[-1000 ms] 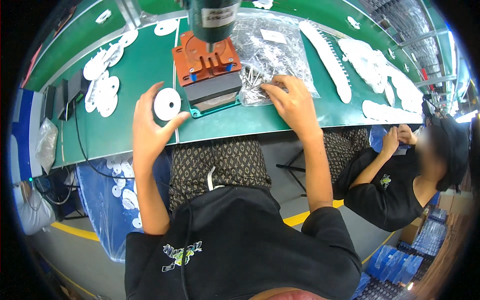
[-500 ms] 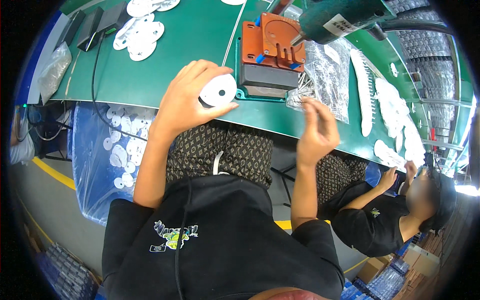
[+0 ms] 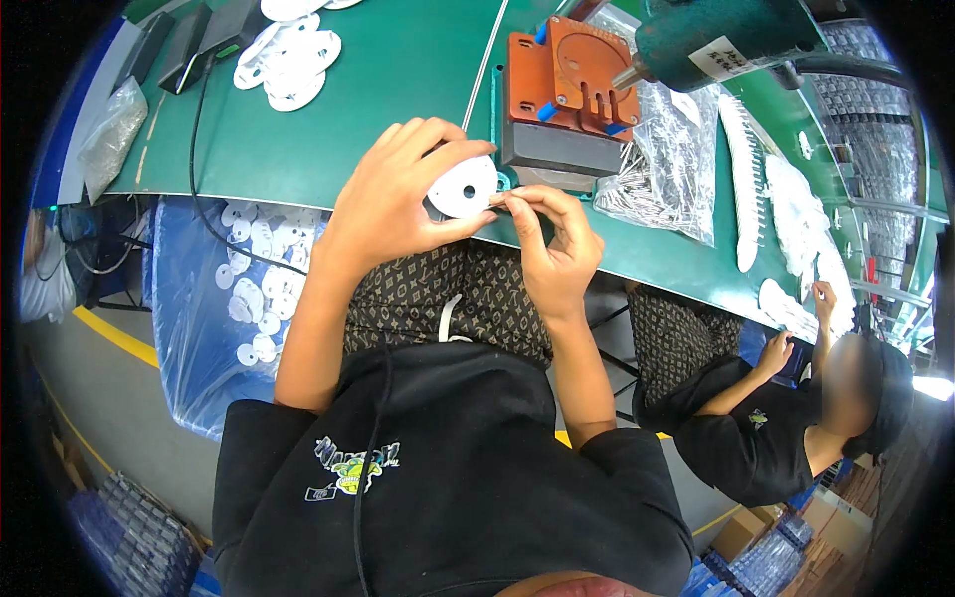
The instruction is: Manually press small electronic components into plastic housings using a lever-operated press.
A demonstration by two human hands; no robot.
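Observation:
My left hand (image 3: 383, 204) is closed round a white round plastic disc (image 3: 463, 186) with a dark hole in its middle, held over the table's front edge. Against the disc's right edge, my right hand (image 3: 557, 239) pinches thumb and forefinger together; what is between them is too small to make out. Just behind the hands stands an orange fixture block (image 3: 572, 75) on a dark base. The nose of a green power tool (image 3: 711, 50) points at that block. A clear bag of thin metal pins (image 3: 637, 189) lies right of the fixture.
White discs (image 3: 288, 65) lie on the green table (image 3: 398, 60) at the back left. A blue lined bin (image 3: 189, 338) with more white parts stands below. Rows of white parts (image 3: 741, 179) lie at right, where another person (image 3: 766, 428) works. A black cable (image 3: 192, 159) crosses the table.
My right hand has moved left from the bag of pins to the disc's right edge. My left hand still holds the disc. The view has shifted slightly.

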